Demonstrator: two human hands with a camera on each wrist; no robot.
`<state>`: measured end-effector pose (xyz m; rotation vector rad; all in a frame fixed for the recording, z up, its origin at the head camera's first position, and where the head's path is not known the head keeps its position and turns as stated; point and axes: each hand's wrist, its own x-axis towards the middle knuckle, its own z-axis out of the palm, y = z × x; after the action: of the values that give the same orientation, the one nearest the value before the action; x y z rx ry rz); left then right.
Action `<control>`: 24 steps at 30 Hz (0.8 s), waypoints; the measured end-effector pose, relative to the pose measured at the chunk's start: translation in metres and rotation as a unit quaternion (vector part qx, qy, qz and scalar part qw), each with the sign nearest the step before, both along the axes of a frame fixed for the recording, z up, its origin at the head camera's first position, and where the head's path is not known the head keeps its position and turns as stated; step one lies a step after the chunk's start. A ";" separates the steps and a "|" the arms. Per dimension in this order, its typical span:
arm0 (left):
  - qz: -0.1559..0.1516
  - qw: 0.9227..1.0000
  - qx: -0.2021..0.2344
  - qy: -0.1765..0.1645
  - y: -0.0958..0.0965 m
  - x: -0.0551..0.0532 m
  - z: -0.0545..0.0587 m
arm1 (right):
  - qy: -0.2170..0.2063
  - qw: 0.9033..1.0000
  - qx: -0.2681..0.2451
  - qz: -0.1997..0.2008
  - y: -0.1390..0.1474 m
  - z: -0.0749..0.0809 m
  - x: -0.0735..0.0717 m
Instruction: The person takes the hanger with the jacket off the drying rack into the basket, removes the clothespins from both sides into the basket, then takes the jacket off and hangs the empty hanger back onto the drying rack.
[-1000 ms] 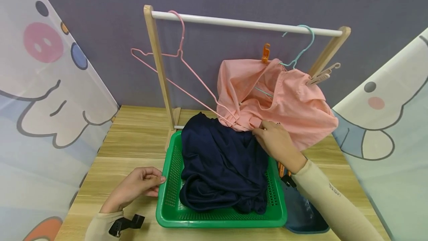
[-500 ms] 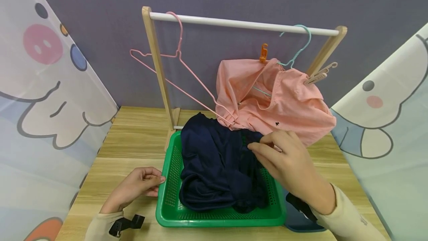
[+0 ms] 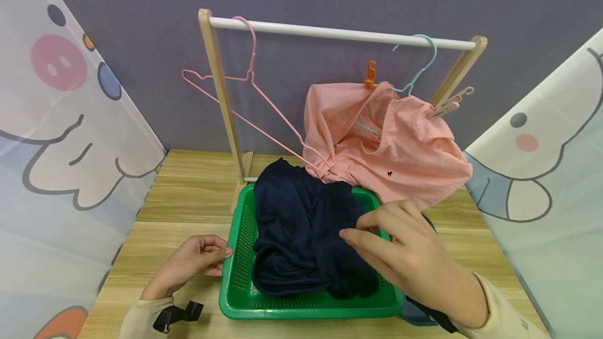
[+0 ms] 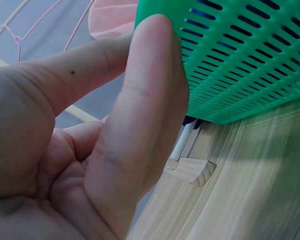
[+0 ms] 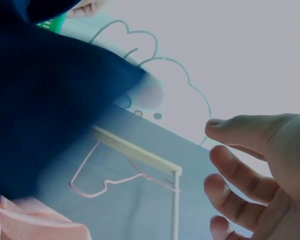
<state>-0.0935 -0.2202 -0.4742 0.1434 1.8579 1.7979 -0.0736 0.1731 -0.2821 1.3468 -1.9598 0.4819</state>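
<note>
A navy blue garment [image 3: 301, 229] lies bunched in the green plastic basket [image 3: 311, 313]. My left hand [image 3: 198, 260] pinches the basket's left rim; up close, the left wrist view has thumb and finger at the edge of the slotted wall [image 4: 250, 60]. Over the basket's right side is my right hand [image 3: 414, 255], fingers loosely bent and apart. Nothing is between those fingers in the right wrist view, where the navy cloth [image 5: 50, 100] appears blurred beside the hand [image 5: 255, 175]. A pink garment [image 3: 414, 171] with a small dark emblem hangs behind the basket.
A clothes rack with a white rail [image 3: 339, 32] stands at the back. It bears a bare pink hanger [image 3: 278, 114] and a mint hanger [image 3: 426, 67] inside the pink garment. An orange clip [image 3: 370, 74] and a beige clothespin [image 3: 449, 104] grip that garment. A dark tray [image 3: 416, 315] sits at right.
My right hand has let go of the navy garment's back right part and come forward. That cloth has dropped, exposing the basket's back right corner. The left hand has stayed put.
</note>
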 end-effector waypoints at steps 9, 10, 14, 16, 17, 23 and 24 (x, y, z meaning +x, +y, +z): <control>0.003 1.000 -0.005 -0.007 0.000 0.000 0.003 | -0.075 0.994 0.047 -0.066 0.010 -0.023 -0.040; 0.004 1.000 -0.007 -0.007 0.000 0.000 0.003 | -0.082 0.992 0.060 -0.076 0.011 -0.027 -0.048; 0.006 1.000 -0.008 -0.008 0.000 -0.001 0.002 | -0.111 0.978 0.120 -0.126 0.013 -0.048 -0.083; 0.006 1.000 -0.006 -0.008 0.001 -0.001 0.001 | -0.125 0.969 0.151 -0.153 0.012 -0.059 -0.099; 0.005 1.000 -0.005 -0.009 0.001 -0.001 0.001 | -0.137 0.963 0.166 -0.165 0.011 -0.066 -0.106; 0.002 1.000 -0.003 -0.007 0.000 -0.001 0.000 | -0.198 0.925 0.250 -0.208 -0.002 -0.097 -0.139; 0.001 1.000 -0.002 -0.006 0.000 -0.001 0.000 | -0.204 0.918 0.265 -0.214 -0.006 -0.100 -0.142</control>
<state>-0.0947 -0.2203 -0.4742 0.1281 1.8537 1.7926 -0.2161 0.1675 -0.3824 1.1131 -2.7882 0.0045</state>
